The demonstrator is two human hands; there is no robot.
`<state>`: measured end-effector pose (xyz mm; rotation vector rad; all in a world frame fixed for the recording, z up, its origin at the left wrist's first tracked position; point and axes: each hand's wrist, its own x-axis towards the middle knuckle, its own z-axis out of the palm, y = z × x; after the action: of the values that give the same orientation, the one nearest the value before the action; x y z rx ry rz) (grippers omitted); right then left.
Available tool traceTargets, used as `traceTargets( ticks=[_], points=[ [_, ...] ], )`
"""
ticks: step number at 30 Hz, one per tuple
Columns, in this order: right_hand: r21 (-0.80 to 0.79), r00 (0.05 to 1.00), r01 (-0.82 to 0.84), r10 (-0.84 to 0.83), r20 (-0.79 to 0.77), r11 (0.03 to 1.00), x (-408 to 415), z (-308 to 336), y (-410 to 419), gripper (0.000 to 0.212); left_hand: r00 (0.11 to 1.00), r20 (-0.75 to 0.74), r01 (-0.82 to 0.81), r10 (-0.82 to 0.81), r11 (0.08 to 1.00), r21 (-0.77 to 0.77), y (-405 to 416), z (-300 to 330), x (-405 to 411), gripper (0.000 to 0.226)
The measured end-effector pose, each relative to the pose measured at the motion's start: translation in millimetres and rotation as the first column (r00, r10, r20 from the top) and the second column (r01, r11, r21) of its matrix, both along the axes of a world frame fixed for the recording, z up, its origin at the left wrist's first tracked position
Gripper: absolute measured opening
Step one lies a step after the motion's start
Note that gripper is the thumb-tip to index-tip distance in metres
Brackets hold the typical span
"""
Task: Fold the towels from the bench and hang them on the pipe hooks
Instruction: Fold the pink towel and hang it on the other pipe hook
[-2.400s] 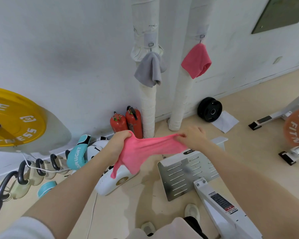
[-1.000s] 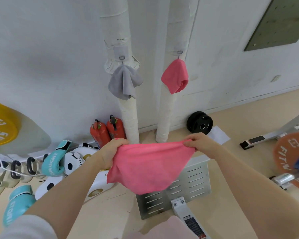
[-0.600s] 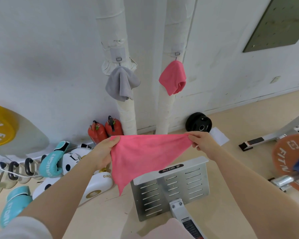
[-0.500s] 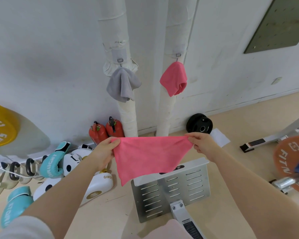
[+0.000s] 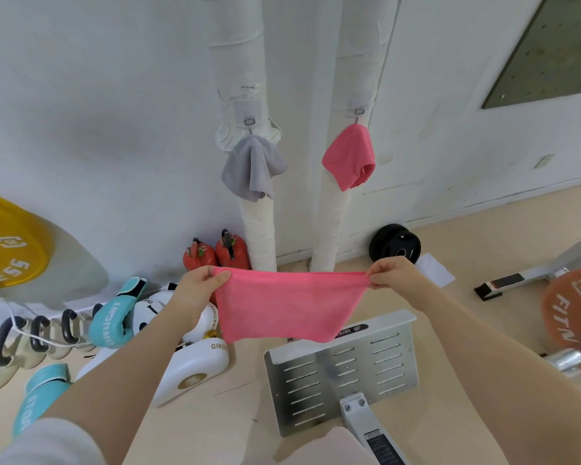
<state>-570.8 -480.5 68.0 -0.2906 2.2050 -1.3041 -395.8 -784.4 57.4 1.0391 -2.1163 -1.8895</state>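
Note:
I hold a pink towel (image 5: 284, 305) stretched flat in front of me. My left hand (image 5: 200, 286) pinches its upper left corner and my right hand (image 5: 388, 271) pinches its upper right corner. The cloth hangs down between them as a rough rectangle. Straight ahead stand two white wrapped pipes. A grey towel (image 5: 252, 169) hangs from the hook (image 5: 249, 121) on the left pipe (image 5: 239, 62). Another pink towel (image 5: 351, 157) hangs from the hook (image 5: 359, 112) on the right pipe (image 5: 366, 45).
Two red fire extinguishers (image 5: 215, 255) stand at the left pipe's foot. A black weight plate (image 5: 396, 248) leans on the wall. Teal boxing gloves (image 5: 116, 317), white pads (image 5: 188, 367) and kettlebells (image 5: 31, 333) lie left. A slotted metal footplate (image 5: 342, 367) is below me, an orange barbell plate (image 5: 571, 310) at right.
The bunched towel has been shaken out and spread flat between my hands. Its hanging edge has squared up from a pointed triangle. The view has tilted up toward the pipes.

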Motion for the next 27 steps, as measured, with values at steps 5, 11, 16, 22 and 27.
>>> traceTargets(
  ticks=[5,11,16,22,27],
  points=[
    [0.181,0.956,0.181,-0.129,-0.265,0.967,5,-3,-20,0.017,0.998,-0.057,-0.007,0.006,1.0,-0.01,-2,3,0,0.012],
    [0.322,0.994,0.05,-0.017,-0.105,0.945,20,-10,-46,0.016,0.98,0.169,-0.098,0.109,0.993,-0.069,-13,-11,-9,0.022],
    [0.174,0.998,-0.064,0.058,0.037,0.983,50,4,-64,0.01,0.988,0.14,-0.074,0.067,0.996,0.047,-6,-4,-9,0.021],
    [-0.269,0.918,0.2,-0.084,0.388,0.942,85,16,-110,0.011,0.995,-0.055,0.083,-0.079,0.995,0.06,27,13,0,0.014],
    [-0.387,0.962,-0.008,0.112,0.247,0.922,114,34,-132,0.024,0.975,-0.177,0.153,-0.133,0.983,0.106,41,27,13,0.012]
  ],
)
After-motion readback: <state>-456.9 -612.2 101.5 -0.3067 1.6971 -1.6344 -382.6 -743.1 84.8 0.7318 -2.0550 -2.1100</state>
